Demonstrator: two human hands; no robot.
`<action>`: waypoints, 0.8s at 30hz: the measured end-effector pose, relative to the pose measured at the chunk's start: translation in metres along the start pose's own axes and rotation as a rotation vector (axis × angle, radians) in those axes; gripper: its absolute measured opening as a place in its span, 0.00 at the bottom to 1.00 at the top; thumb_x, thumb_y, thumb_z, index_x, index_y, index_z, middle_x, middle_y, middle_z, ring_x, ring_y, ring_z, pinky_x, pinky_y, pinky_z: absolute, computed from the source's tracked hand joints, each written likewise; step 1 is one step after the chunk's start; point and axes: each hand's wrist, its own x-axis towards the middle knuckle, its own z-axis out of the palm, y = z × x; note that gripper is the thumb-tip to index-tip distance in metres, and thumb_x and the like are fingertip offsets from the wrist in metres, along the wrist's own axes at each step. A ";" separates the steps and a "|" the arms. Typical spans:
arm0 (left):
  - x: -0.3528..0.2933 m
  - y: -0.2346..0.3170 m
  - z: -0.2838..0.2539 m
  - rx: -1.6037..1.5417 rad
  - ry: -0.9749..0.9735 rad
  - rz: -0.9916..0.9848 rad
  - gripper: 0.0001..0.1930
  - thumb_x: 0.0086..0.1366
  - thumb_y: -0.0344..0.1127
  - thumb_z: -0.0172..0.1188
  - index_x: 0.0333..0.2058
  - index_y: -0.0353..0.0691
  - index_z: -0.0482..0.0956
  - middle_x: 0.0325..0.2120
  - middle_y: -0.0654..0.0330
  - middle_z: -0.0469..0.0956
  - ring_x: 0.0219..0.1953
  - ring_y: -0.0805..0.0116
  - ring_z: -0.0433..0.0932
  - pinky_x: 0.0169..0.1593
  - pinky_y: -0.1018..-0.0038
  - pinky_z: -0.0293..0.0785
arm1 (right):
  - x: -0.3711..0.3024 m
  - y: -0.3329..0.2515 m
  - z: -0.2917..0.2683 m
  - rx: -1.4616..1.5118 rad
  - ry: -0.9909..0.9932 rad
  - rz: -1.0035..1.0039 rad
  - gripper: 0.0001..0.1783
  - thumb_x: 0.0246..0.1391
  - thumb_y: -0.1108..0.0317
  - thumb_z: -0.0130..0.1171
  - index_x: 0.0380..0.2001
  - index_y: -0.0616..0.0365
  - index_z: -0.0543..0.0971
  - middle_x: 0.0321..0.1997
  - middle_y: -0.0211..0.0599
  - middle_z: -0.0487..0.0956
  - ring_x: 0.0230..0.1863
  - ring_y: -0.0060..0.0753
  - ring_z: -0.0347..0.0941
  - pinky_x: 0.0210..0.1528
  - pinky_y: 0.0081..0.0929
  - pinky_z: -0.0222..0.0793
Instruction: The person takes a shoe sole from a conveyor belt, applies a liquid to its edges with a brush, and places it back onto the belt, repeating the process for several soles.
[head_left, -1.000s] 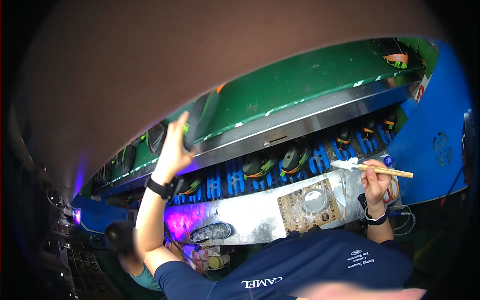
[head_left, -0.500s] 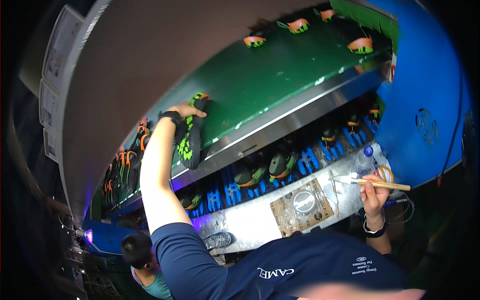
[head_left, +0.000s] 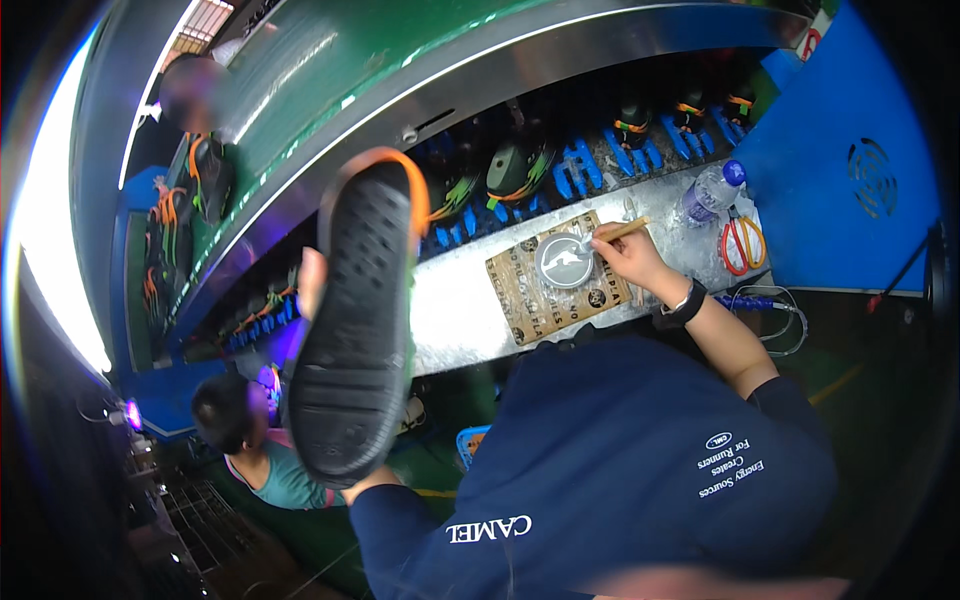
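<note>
My left hand (head_left: 312, 284) holds a shoe (head_left: 352, 320) up in front of me with its black sole facing me. Orange shows along the shoe's top end and a little green along its side. The shoe hides most of that hand; a finger sticks out past its left edge. My right hand (head_left: 632, 258) pinches a wooden-handled brush (head_left: 625, 229), its bristle end over a round pot (head_left: 563, 262) with whitish content. Whether the bristles touch the content I cannot tell. The pot stands on a brown printed cardboard sheet (head_left: 520, 312) on the metal bench.
A bottle with a purple cap (head_left: 705, 195) and scissors with red and yellow handles (head_left: 742, 245) lie on the bench's right. Behind runs a rack of dark shoes (head_left: 515, 170) on blue holders. More shoes (head_left: 208, 175) sit on the green conveyor (head_left: 310, 80). A co-worker (head_left: 245, 430) is at left.
My left hand has lifted the shoe off the conveyor and brought it close, sole toward me. My right hand has moved left with the brush, over the pot. The view has shifted.
</note>
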 end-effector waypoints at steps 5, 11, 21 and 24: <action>-0.037 -0.088 -0.045 -0.160 0.263 -0.071 0.38 0.55 0.63 0.34 0.46 0.29 0.61 0.31 0.43 0.72 0.24 0.61 0.75 0.23 0.76 0.73 | 0.005 0.007 0.013 -0.124 -0.090 0.005 0.09 0.44 0.68 0.53 0.23 0.64 0.73 0.15 0.39 0.71 0.16 0.28 0.66 0.20 0.23 0.60; -0.040 -0.107 -0.096 -0.243 0.105 -0.302 0.39 0.53 0.66 0.35 0.49 0.33 0.58 0.29 0.34 0.69 0.23 0.55 0.74 0.19 0.71 0.73 | 0.006 -0.011 0.016 -0.053 -0.061 0.054 0.08 0.45 0.69 0.53 0.24 0.64 0.73 0.16 0.34 0.71 0.17 0.20 0.65 0.19 0.18 0.59; -0.024 -0.094 -0.072 -0.204 0.093 -0.291 0.29 0.56 0.55 0.43 0.47 0.34 0.62 0.33 0.43 0.70 0.28 0.61 0.75 0.28 0.73 0.74 | 0.018 -0.105 0.015 0.315 0.012 -0.244 0.07 0.44 0.75 0.55 0.30 0.63 0.73 0.25 0.32 0.74 0.26 0.17 0.68 0.28 0.13 0.63; -0.020 -0.090 -0.063 -0.174 0.116 -0.299 0.28 0.56 0.54 0.43 0.46 0.34 0.63 0.33 0.44 0.71 0.28 0.62 0.75 0.28 0.74 0.74 | 0.026 -0.117 0.019 0.188 0.009 -0.331 0.07 0.44 0.75 0.55 0.29 0.63 0.73 0.25 0.32 0.74 0.27 0.18 0.69 0.28 0.14 0.64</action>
